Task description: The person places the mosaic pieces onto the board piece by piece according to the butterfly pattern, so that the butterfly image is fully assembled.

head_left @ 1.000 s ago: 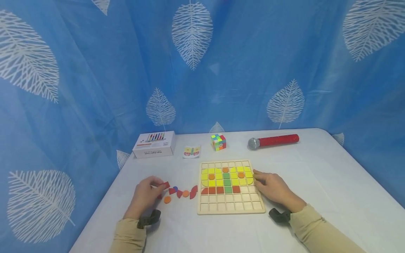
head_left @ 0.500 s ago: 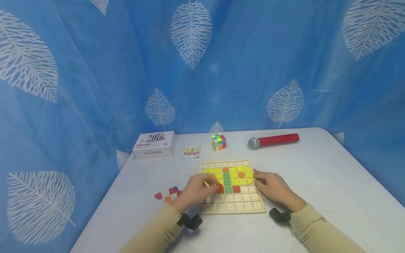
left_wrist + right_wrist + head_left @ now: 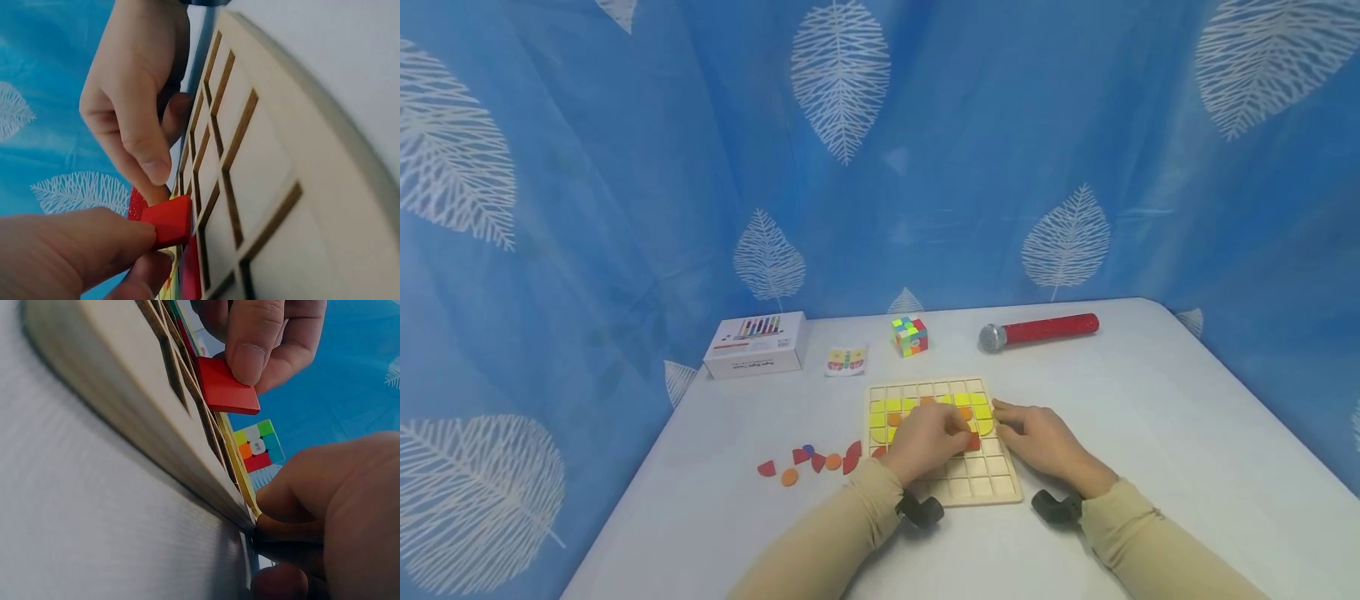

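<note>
My left hand [image 3: 925,440] is over the wooden grid board [image 3: 1017,490], pinching a red square tile [image 3: 174,220] between thumb and fingers. In the right wrist view the tile [image 3: 226,389] is tilted, its lower edge right at the grid's dividers. Beside the board's right edge my right hand [image 3: 1047,440] rests with extended fingers touching the rim. Yellow tiles [image 3: 878,421] and orange round pieces [image 3: 894,420] fill the upper cells; the left hand covers much of the red row beneath them.
Loose red, orange and blue pieces [image 3: 833,462] lie left of the board. Behind stand a white box [image 3: 756,346], a picture card [image 3: 847,360], a puzzle cube [image 3: 911,336] and a red microphone [image 3: 1041,330]. A leaf-patterned blue curtain [image 3: 955,167] backs the table.
My left hand has carried the red tile from the loose pieces at left across the board to its right part. The right hand has stayed at the board's edge. The head view has shifted slightly.
</note>
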Demonstrator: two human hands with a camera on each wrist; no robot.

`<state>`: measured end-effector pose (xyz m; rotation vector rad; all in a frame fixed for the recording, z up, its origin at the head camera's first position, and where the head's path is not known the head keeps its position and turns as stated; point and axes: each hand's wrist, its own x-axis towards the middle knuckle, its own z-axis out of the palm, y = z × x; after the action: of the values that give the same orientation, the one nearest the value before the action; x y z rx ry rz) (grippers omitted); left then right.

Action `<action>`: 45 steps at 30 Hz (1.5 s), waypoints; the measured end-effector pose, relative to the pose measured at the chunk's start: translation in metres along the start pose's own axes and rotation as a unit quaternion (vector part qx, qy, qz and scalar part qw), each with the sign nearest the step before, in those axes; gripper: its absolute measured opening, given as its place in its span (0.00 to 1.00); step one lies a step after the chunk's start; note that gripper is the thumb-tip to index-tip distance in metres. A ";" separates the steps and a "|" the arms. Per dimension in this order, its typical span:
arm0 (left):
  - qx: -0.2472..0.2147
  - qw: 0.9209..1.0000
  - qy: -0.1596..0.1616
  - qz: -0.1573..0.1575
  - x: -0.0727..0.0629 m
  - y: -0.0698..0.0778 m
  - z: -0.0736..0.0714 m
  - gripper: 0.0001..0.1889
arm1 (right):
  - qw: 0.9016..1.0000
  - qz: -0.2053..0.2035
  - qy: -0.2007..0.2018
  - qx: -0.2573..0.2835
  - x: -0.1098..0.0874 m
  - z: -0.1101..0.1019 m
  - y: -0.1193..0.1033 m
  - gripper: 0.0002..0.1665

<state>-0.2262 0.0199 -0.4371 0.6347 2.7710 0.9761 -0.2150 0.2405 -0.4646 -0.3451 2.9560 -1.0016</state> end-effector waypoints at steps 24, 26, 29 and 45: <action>0.127 0.988 -0.057 0.072 -0.045 -0.009 -0.012 0.09 | 1.000 -0.003 -0.007 -0.016 0.000 0.004 -0.003 0.24; 0.137 0.984 -0.074 0.092 -0.058 -0.020 -0.025 0.11 | 1.000 -0.003 -0.001 -0.023 0.000 0.003 -0.004 0.24; 0.129 0.988 -0.058 0.069 -0.073 -0.047 -0.054 0.11 | 1.000 -0.005 0.005 -0.030 0.002 0.002 -0.005 0.24; 0.022 0.971 0.073 -0.227 -0.107 -0.164 -0.130 0.13 | 0.999 0.008 -0.005 -0.053 0.004 0.001 -0.011 0.25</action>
<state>-0.2201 -0.2149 -0.4389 -0.0793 2.8711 0.8852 -0.2165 0.2305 -0.4592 -0.3253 3.0051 -0.8418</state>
